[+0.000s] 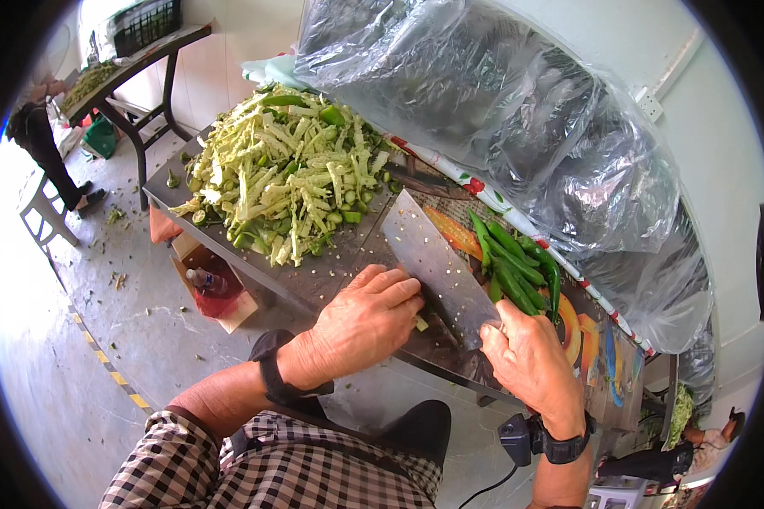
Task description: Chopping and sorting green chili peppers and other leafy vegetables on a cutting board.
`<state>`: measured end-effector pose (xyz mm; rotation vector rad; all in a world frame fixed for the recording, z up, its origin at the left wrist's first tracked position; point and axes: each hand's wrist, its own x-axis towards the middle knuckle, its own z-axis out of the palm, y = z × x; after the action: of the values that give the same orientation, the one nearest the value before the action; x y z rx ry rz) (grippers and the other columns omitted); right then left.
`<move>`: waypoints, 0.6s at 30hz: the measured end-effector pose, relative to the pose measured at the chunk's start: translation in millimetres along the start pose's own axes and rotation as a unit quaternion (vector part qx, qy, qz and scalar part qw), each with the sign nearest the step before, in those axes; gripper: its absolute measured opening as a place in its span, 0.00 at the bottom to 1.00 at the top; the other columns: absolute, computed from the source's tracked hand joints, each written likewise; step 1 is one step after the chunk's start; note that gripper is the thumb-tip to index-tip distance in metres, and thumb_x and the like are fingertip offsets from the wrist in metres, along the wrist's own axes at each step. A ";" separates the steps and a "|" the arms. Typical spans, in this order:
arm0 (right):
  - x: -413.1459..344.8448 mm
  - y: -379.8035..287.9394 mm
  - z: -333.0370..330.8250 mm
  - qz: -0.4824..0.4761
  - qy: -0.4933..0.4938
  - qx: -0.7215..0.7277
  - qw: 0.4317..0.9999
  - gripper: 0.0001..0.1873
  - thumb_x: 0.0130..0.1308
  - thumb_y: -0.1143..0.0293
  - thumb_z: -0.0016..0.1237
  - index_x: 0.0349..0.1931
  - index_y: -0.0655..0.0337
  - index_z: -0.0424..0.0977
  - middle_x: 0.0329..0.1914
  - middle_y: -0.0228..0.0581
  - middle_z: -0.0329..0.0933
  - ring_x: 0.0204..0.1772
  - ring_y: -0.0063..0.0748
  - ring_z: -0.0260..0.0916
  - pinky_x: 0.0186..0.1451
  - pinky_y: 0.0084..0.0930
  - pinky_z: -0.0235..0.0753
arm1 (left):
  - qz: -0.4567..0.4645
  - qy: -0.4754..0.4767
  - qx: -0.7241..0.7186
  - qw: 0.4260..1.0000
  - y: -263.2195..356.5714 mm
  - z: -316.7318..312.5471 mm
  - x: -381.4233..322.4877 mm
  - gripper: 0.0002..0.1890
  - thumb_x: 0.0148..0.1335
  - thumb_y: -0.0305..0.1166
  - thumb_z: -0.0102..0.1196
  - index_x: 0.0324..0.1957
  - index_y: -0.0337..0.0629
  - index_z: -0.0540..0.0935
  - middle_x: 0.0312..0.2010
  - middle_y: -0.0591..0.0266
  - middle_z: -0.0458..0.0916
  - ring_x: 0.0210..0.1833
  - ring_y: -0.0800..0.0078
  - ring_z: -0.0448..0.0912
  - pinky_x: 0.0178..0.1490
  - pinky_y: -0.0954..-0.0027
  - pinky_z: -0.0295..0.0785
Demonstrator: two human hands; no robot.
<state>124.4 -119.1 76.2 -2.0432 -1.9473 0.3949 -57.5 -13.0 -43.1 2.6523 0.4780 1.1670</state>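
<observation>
My right hand (528,356) grips the handle end of a wide steel cleaver (439,261), whose flat blade is speckled with pale seeds. Against the blade's near side, my left hand (369,318) rests with its fingers curled together. A small pale green piece (422,323) shows by those fingers; whatever lies under them is hidden. Several whole green chili peppers (516,264) lie just beyond the cleaver's handle. On the far left of the table (350,261) rises a large heap of pale seedy cores and cut green pepper pieces (286,172).
Clear plastic sheeting (484,114) covers bulky goods along the table's far side. Below the left edge sits an open cardboard box (216,286) holding a bottle. One person (51,146) is by another table (127,57) at upper left, another person (668,455) at lower right.
</observation>
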 end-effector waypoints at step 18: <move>-9.9 15.5 16.6 0.052 0.025 0.131 0.990 0.09 0.65 0.73 0.47 0.30 0.70 0.64 0.15 0.60 0.66 0.24 0.66 0.67 0.25 0.46 0.64 | -0.009 -0.010 0.022 1.000 3.2 -1.8 0.6 0.14 0.52 0.28 0.60 0.43 0.39 0.81 0.48 0.60 0.76 0.53 0.63 0.74 0.57 0.60 0.68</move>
<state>131.7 -129.3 54.8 -1.9687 -1.6642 0.5842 -57.8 -15.7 -40.4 2.6891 0.5289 1.1378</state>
